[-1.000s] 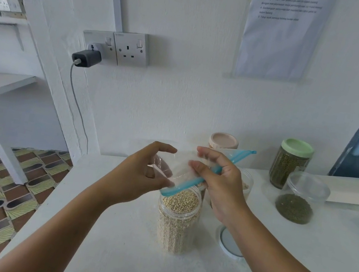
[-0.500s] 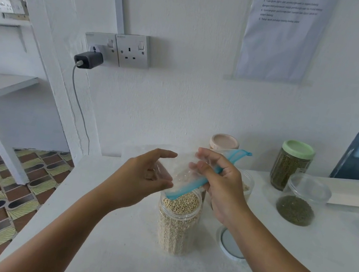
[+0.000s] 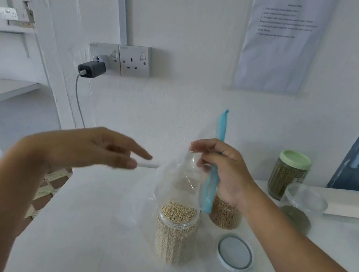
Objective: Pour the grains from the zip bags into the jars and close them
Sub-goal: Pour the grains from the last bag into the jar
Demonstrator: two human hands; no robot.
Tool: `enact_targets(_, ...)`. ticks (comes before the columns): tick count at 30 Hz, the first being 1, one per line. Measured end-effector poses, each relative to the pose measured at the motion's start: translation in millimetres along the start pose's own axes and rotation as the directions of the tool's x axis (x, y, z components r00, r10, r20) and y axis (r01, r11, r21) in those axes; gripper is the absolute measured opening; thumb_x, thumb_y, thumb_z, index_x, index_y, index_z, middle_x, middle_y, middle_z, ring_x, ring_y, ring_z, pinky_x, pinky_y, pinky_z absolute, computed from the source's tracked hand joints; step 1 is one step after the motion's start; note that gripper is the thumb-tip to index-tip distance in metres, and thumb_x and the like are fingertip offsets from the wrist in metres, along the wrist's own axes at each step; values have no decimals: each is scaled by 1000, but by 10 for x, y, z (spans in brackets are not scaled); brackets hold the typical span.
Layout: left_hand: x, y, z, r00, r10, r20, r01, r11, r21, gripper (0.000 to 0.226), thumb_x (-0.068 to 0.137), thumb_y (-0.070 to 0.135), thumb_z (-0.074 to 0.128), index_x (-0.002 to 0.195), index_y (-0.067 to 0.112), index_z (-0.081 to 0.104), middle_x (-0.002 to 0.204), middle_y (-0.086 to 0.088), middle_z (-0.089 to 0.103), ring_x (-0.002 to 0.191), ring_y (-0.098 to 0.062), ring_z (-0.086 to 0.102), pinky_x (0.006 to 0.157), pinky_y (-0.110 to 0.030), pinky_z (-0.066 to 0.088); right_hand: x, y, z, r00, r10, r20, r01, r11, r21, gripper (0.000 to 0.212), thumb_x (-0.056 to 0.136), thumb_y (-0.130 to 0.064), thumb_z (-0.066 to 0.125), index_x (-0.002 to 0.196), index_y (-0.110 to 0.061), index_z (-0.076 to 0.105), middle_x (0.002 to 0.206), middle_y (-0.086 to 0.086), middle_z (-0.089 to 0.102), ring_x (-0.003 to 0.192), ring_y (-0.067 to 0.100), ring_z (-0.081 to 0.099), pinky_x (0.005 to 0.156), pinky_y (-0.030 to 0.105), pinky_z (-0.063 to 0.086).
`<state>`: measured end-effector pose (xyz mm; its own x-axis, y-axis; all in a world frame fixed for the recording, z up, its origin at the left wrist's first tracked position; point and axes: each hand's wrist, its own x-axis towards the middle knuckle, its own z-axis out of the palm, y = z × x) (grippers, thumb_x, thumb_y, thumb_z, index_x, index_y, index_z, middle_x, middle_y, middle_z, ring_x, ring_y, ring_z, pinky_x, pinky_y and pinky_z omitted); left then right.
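Two hands frame the open jar [image 3: 176, 229], which stands on the bench [image 3: 90, 239] filled with pale grains nearly to its rim. My right hand [image 3: 220, 169] pinches the upper edge of the zip bag [image 3: 179, 176] between thumb and curled fingers [image 3: 198, 147], so that the clear film hangs directly above the jar mouth and looks emptied; the bag's blue zip strip [image 3: 214, 165] runs almost vertically, top pointing at the wall. My left hand [image 3: 91, 147] hovers apart from the bag, to its left, fingers spread and relaxed (blurred, holding nothing). The loose lid [image 3: 235, 253] lies flat on the bench just to the right of the jar, nearer my right hand than my left. I judge the coming move to be setting the bag aside and lifting that lid leftward onto the jar.
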<state>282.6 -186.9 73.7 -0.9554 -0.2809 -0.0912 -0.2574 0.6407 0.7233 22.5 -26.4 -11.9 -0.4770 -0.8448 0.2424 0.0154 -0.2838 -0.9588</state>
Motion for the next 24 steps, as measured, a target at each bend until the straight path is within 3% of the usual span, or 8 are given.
enact_targets(3,182,58,-126,987,80,-139,-98,987,-128,56,73,72,79,117,37,79,139,15,65,138,-2,51,125,-48,25,62,-189,61,992,-8,127,13,999,-41,43,89,18,45,83,-9,78,87,6,75,68,14,55,70,23,44)
enact_targets(5,359,49,-145,983,116,-145,-150,957,-250,64,65,72,85,113,31,82,148,11,60,146,-2,42,128,-48,18,109,-329,94,975,-14,222,32,997,-75,44,87,19,43,76,-8,76,73,5,68,69,17,52,73,25,43)
enact_targets(10,736,-4,-92,994,108,19,-89,897,-433,60,65,65,88,106,22,84,146,8,62,147,-4,42,127,-41,17,171,-624,129,922,-15,387,73,988,-135,52,84,20,41,60,-13,74,76,24,51,65,19,50,66,24,42)
enact_targets(12,825,-56,-49,991,125,47,-87,871,-483,50,71,58,88,99,17,84,139,-4,68,140,-15,53,121,-41,30,191,-665,123,910,2,414,72,984,-163,52,84,20,42,62,-13,75,84,27,51,68,20,51,67,24,43)
enact_targets(15,843,-107,-30,994,95,-50,-107,819,-564,52,58,47,100,91,11,83,110,-13,77,103,-24,72,96,-36,56,229,-660,51,942,19,334,97,940,-328,50,89,16,48,73,-18,81,84,17,64,76,16,59,71,22,47)
enact_targets(17,825,-177,-66,989,55,-137,-123,818,-562,57,47,40,105,90,10,83,103,-14,77,89,-22,75,85,-31,60,249,-625,-23,966,-12,259,146,850,-507,48,95,8,54,84,-28,84,101,-6,75,98,6,67,91,19,48)
enact_targets(21,766,-293,-178,959,11,-284,-179,800,-573,48,51,26,99,95,12,84,110,-16,77,88,-22,77,81,-30,61,313,-515,-108,975,-195,104,208,648,-732,33,98,-22,71,99,-54,79,140,-11,51,138,5,45,117,26,30)
enact_targets(24,737,-292,-262,910,-17,-413,-265,744,-613,22,67,14,85,89,16,84,102,-6,79,80,-16,76,77,-29,61,287,-463,-88,975,-218,-51,131,739,-661,30,96,-37,73,111,-63,71,155,-10,35,149,11,28,122,37,26)
